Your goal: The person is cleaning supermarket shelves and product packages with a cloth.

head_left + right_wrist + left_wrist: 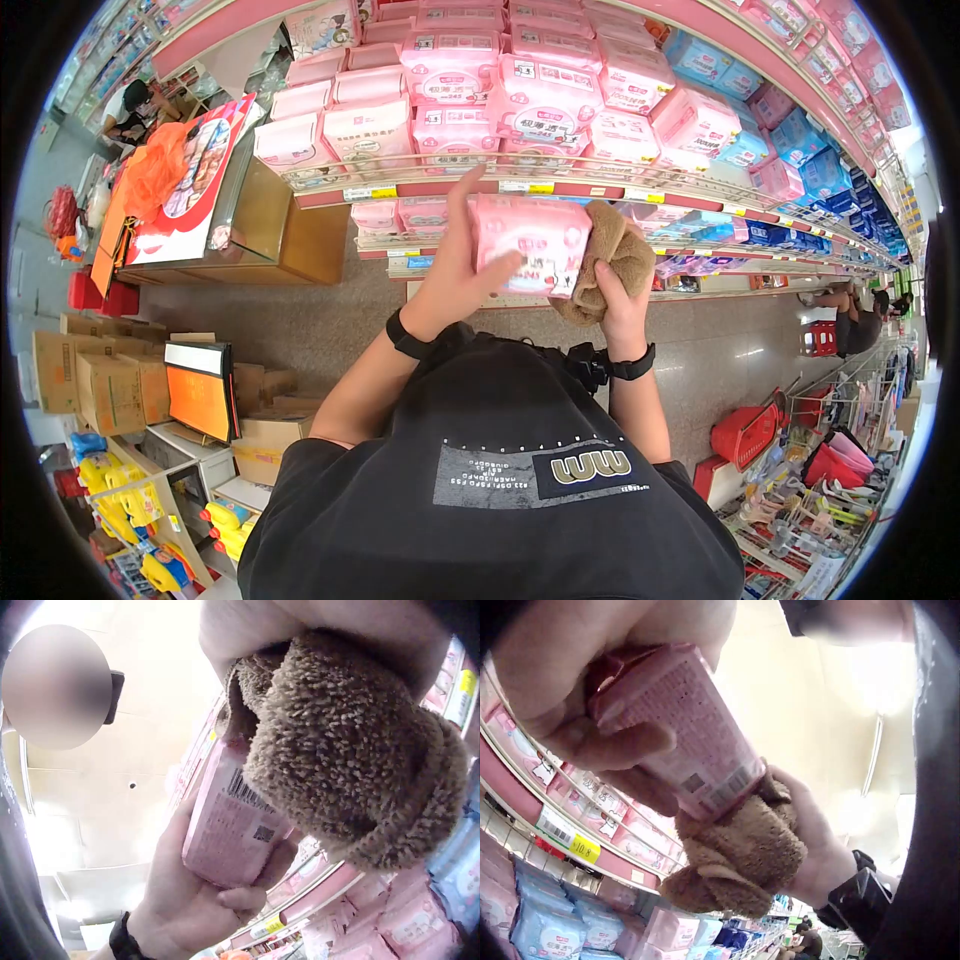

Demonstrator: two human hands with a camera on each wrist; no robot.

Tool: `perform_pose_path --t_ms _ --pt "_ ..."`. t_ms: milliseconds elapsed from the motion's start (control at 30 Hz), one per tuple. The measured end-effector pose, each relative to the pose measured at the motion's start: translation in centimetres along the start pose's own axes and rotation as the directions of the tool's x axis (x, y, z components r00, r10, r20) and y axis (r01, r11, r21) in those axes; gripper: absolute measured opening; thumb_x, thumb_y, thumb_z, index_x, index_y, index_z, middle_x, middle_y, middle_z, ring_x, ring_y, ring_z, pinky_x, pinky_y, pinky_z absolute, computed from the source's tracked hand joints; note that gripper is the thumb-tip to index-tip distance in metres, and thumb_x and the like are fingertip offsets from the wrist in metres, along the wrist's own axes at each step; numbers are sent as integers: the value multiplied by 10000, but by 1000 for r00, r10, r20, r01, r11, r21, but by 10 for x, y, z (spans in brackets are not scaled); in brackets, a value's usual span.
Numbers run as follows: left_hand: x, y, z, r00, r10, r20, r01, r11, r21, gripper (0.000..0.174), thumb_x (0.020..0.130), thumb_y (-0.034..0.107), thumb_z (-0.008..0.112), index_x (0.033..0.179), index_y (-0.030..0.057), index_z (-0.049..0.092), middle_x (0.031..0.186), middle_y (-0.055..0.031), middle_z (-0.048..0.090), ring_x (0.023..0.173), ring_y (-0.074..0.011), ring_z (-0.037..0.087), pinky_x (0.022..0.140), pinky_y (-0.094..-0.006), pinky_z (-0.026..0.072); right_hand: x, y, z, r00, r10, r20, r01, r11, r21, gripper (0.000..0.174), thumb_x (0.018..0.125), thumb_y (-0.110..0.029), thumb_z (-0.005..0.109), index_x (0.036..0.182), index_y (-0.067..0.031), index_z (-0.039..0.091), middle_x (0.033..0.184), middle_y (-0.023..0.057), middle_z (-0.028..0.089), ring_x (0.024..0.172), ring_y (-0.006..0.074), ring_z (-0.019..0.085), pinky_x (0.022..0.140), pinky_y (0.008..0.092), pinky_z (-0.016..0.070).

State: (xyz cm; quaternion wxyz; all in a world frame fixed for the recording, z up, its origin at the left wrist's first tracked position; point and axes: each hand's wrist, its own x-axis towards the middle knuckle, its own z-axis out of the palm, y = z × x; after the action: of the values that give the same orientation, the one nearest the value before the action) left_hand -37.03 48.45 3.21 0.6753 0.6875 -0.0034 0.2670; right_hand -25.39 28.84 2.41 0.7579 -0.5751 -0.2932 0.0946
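Observation:
A pink package (530,243) is held in front of the shelf by my left hand (452,262), thumb across its front. In the left wrist view, the left hand (607,697) curls its fingers round the package (686,731), whose barcode side shows. My right hand (622,300) grips a bunched brown cloth (627,262), which touches the package's right end. Seen from the right wrist, the cloth (352,750) covers part of the package (232,817); the right hand's (322,630) fingertips are hidden behind the cloth.
Shelves with pink packs (545,100) and blue packs (700,60) run across the front. At left stand a counter (290,225) and cardboard boxes (110,385). A red basket (745,435) is at right, and a person (860,325) is farther along the aisle.

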Motion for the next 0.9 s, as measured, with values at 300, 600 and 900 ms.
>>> perform_pose_path --t_ms 300,600,900 --pt "9 41 -8 899 38 437 -223 897 381 1080 791 135 731 1638 10 74 1639 -275 272 1465 -392 399 1204 -456 316 5 13 -7 910 389 -141 -326 884 334 499 975 -117 605 1443 -6 474 1355 122 618 1212 221 637 1012 370 531" --pt "10 33 -11 944 129 304 -306 684 662 868 763 20 794 1536 163 426 1569 -245 385 1294 -415 563 978 -454 551 10 8 -10 871 490 -30 -461 838 292 477 967 -102 600 1424 -8 499 1324 128 645 1179 223 665 975 360 556" --pt "11 18 -25 931 206 303 -351 738 577 731 708 99 876 1364 120 554 1400 -174 503 1298 -382 532 1048 -456 481 9 5 2 863 492 -117 -417 823 386 405 966 -90 646 1348 3 552 1274 113 653 1145 213 659 957 358 541"
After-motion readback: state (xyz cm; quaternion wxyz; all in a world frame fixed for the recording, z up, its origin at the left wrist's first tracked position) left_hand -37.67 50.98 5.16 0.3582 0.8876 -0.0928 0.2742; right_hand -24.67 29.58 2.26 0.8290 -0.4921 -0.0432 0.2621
